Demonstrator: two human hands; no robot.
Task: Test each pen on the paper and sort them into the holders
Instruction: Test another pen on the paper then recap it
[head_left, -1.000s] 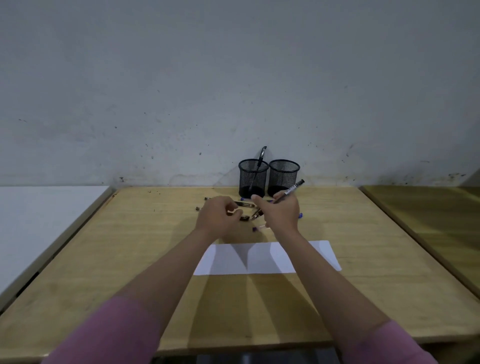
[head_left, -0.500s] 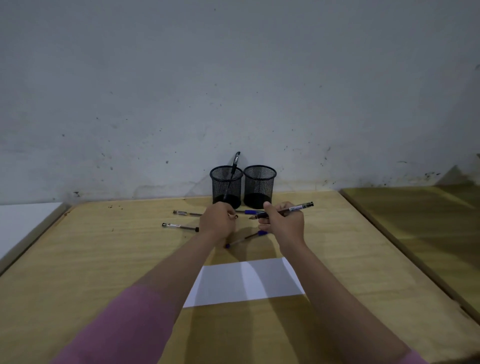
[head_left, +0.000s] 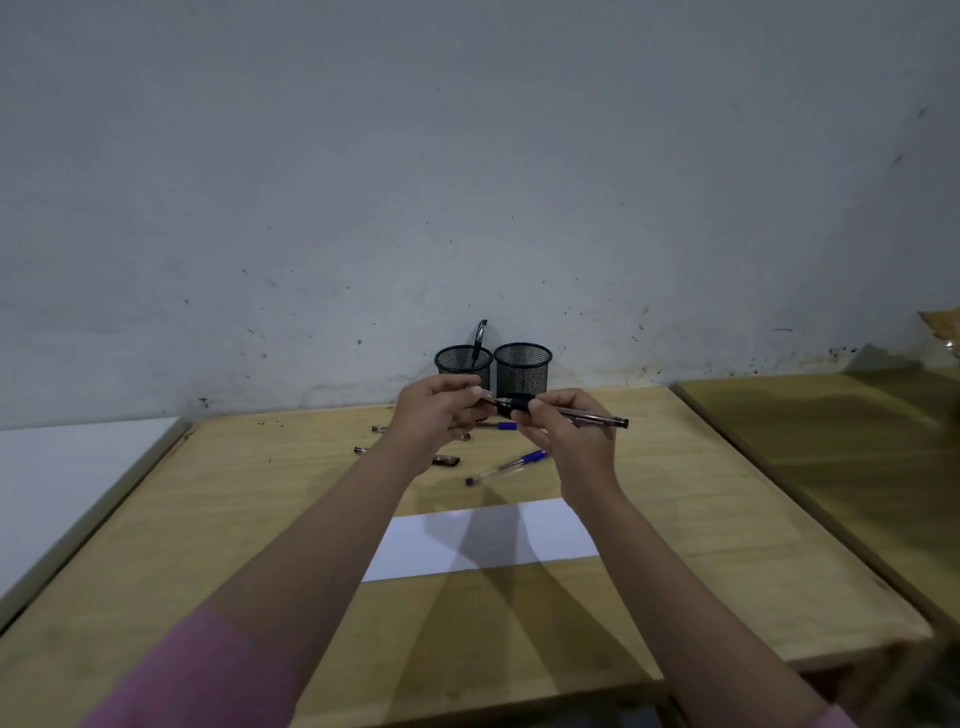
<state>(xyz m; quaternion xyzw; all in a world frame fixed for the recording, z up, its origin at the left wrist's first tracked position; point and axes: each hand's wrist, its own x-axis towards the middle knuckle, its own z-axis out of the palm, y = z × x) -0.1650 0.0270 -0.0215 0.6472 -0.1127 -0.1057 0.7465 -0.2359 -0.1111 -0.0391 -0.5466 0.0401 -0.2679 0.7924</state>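
1. Sleeves (head_left: 197, 675), pink, at bottom edge; both forearms bare, reaching forward over wooden table (head_left: 701, 519).
2. Paper (head_left: 483, 540), white, flat on table between the forearms, crossed by arm shadows; no marks discernible on it.
3. Blue-capped pen (head_left: 506, 466) lying on table just beyond paper, slanted, clear barrel.
4. Small dark cap-like piece (head_left: 447, 460) on table beside left wrist; ends of two more pens (head_left: 363, 450) showing left of that wrist, rest hidden.
5. Right hand (head_left: 569, 441) raised above table, fingers closed on black grip of dark pen (head_left: 576, 414); pen held near level, rear end pointing right.
6. Left hand (head_left: 436, 421) raised opposite, fingertips pinched together at the pen's tip end; what is pinched too small to tell.
7. Another blue-capped pen (head_left: 501, 426) on table behind the hands, partly hidden.
8. Two black mesh holders side by side at wall: left holder (head_left: 462, 361) containing one black pen (head_left: 479, 338), leaning; right holder (head_left: 522, 366), contents not discernible.
9. Wall (head_left: 467, 182) grey, speckled.
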